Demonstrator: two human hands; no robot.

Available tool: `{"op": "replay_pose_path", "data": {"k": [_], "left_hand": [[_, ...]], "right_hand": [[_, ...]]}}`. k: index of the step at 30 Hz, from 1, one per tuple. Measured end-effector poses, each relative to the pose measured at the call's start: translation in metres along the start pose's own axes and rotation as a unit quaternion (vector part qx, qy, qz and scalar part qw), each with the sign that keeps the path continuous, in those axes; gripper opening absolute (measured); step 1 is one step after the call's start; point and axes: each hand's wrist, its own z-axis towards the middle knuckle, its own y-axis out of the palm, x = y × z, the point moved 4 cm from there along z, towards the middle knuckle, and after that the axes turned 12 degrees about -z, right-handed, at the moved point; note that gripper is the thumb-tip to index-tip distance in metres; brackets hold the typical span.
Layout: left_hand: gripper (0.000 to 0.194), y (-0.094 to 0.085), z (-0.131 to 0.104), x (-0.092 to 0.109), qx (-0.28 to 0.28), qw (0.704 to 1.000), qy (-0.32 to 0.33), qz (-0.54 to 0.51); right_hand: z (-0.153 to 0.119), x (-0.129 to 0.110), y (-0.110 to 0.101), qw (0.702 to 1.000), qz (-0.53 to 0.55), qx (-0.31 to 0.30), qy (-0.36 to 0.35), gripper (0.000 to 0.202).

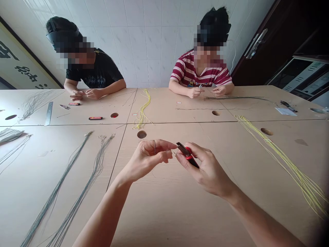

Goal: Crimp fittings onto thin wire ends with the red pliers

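Note:
Near the middle of the view, my left hand point(151, 156) has its thumb and fingers closed around a thin wire end, of which only a little shows between the two hands. My right hand point(205, 168) grips a black and red cutter point(189, 156), its metal end pointing up and left near the left fingertips. The right thumb and forefinger also come close to the wire. Both hands are held above the wooden table point(164, 212).
Grey-green wire bundles point(61, 181) lie at left, yellow wires point(282, 157) at right and more yellow wires point(145, 106) farther back. Two people sit across the table. A ruler point(48, 113), a red-black box point(95, 118) and round table holes point(141, 134) also show.

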Motion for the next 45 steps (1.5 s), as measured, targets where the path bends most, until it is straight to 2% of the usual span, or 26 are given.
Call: {"op": "replay_pose_path", "data": {"k": [7, 12, 20, 26, 34, 45], "left_hand": [[0.004, 0.002, -0.001, 0.0, -0.007, 1.0, 0.0, -0.01], [0.009, 0.001, 0.001, 0.0, -0.008, 1.0, -0.002, 0.016], [0.014, -0.002, 0.0, -0.005, 0.002, 0.998, -0.006, 0.066], [0.015, -0.001, 0.001, -0.003, 0.008, 0.997, 0.0, 0.081], [0.007, 0.004, 0.004, -0.002, 0.053, 0.998, 0.032, 0.004], [0.008, 0.006, 0.005, -0.003, 0.043, 0.999, 0.015, 0.013]], "right_hand": [[0.0, -0.004, 0.0, 1.0, -0.006, -0.006, -0.019, 0.027], [0.001, -0.003, 0.001, 1.0, -0.005, -0.018, -0.011, 0.026], [0.002, 0.001, 0.002, 0.999, -0.025, 0.014, -0.024, 0.028], [0.001, 0.007, 0.001, 0.999, -0.011, 0.031, 0.014, 0.023], [-0.002, 0.012, 0.01, 0.992, 0.104, 0.011, 0.069, 0.018], [0.0, 0.014, 0.009, 0.991, 0.107, 0.034, 0.072, 0.019]]}}
